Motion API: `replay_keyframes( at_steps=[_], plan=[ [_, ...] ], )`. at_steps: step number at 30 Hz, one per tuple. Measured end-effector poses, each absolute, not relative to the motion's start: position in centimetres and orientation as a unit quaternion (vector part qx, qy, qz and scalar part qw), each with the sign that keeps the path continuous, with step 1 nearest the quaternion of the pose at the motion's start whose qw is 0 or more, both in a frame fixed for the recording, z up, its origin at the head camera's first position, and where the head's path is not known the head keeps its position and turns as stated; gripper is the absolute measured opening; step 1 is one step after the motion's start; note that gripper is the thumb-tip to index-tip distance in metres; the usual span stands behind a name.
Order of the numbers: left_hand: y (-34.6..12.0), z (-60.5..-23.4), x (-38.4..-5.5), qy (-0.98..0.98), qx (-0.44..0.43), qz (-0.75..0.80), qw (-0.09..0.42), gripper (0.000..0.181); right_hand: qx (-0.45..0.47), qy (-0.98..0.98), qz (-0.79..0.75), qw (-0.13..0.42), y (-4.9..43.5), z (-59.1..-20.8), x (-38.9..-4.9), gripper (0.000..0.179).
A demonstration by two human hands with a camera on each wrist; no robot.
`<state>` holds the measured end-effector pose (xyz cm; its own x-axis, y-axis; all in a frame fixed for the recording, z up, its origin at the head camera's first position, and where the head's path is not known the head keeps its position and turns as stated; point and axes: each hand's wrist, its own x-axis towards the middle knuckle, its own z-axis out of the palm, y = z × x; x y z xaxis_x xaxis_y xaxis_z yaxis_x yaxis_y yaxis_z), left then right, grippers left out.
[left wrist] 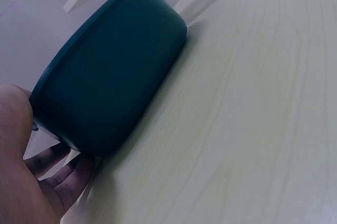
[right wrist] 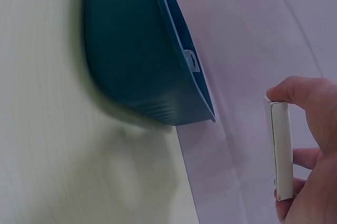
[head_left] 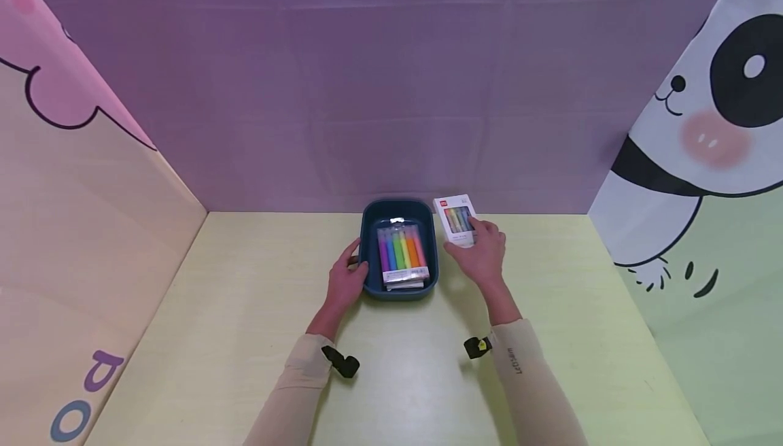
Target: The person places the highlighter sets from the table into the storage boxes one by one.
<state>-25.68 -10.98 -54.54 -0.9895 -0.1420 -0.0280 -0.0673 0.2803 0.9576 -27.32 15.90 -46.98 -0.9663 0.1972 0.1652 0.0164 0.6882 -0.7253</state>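
Note:
A dark blue plastic bin (head_left: 433, 270) stands on the table, holding a clear pack of rainbow-coloured markers (head_left: 400, 249) with a white edge showing beneath it. My left hand (head_left: 346, 284) grips the bin's left side; in the left wrist view, the thumb side is at the rim and the fingers (left wrist: 73, 184) curl against the lower wall. To the bin's right, my right hand (head_left: 483, 253) holds a small white box (head_left: 454, 209) with coloured sticks pictured on its face. The right wrist view shows that box (right wrist: 283, 150) edge-on between thumb and fingers, apart from the bin (right wrist: 137, 50).
The light wood-grain table (head_left: 257, 283) ends at a purple backdrop (head_left: 391, 92) just behind the bin. Printed panels rise on both sides, one with a panda (head_left: 667, 140) on the right. A black wrist camera (head_left: 344, 364) sits on the left sleeve.

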Motion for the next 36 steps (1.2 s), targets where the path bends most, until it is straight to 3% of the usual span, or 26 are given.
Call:
replay_keyframes(
  at_steps=[36],
  plan=[
    [-10.5, -54.2, -25.6, -0.803, 0.067, -0.592, 0.025, 0.053, -0.007, -0.924, 0.375, 0.067, 9.7, -47.4, -25.4, 0.075]
  ],
)
